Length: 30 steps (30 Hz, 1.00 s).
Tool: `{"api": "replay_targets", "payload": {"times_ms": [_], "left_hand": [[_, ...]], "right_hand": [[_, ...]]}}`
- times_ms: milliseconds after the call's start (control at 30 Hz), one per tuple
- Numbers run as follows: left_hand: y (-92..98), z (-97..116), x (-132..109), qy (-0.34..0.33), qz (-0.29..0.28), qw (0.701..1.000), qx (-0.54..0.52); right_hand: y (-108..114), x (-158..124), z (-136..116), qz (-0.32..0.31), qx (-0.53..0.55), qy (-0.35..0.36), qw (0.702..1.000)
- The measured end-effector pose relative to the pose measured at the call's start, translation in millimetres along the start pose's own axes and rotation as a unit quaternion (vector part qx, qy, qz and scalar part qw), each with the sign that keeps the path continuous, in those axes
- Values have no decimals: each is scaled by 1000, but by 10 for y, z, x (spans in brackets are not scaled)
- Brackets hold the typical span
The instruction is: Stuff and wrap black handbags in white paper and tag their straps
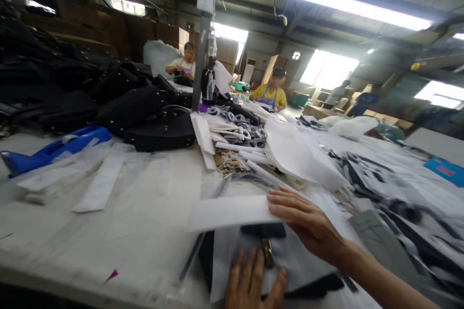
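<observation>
A dark bag (206, 260) lies in front of me under a translucent sheet (226, 251), with a small gold metal clasp (268, 253) near its middle. My left hand (250, 282) rests flat on the sheet, fingers spread, just left of and below the clasp. Above the bag, my right hand (308, 219) grips the right end of a white strip (232, 211), its fingers over the strip and the thumb hidden. The strip stretches leftward across the bag's upper part and is slightly blurred. A thin dark strap (190, 258) runs along the bag's left side.
Black bags (159, 128) pile up at left, beside a blue tool-like object (58, 147) and white strips (101, 183). Rolls (235, 118), white sheets (297, 149) and grey pieces (384, 246) crowd the right. A post (203, 48) rises behind; co-workers (270, 94) sit farther back.
</observation>
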<state>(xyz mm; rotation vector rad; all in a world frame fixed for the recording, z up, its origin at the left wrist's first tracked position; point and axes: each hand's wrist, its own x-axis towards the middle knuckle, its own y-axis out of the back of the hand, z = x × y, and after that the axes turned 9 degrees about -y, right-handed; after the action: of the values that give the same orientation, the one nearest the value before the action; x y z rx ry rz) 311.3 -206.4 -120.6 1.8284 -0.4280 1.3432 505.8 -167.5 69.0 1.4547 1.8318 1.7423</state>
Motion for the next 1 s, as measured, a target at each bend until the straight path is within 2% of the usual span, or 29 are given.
{"api": "replay_targets", "payload": {"times_ms": [100,200,267,333,400,467,600,767,867,1000], "left_hand": [[205,5,92,15,-81,995,-51],[348,-22,132,15,-160,984,-75],[394,-31,137,8,-191,979,-72],[406,-42,144,-2,-208,976,-68],[402,-62,166,-13,-210,975,-67],[403,-87,201,-30,-203,976,-74],[456,-117,272,-43,-198,975,-89],[525,-140,312,-46,-240,964,-100],[563,-182,319,-61,-200,969,-131],[754,-210,413,-80,-106,969,-209]], "right_hand": [[131,-719,-201,-114,-53,-41,991],[137,-1060,-352,-134,-69,-93,984],[81,-1027,-452,-128,-72,-114,983],[-16,-849,-535,-139,-80,-155,975],[-131,-641,-584,-153,-74,-221,960],[-226,-502,-594,-162,-49,-255,952],[-219,-487,-536,-175,-15,-188,966],[-60,-630,-430,-173,7,-109,979],[-123,-723,-428,-154,9,-92,984],[-320,-817,-529,-144,-29,-143,979]]}}
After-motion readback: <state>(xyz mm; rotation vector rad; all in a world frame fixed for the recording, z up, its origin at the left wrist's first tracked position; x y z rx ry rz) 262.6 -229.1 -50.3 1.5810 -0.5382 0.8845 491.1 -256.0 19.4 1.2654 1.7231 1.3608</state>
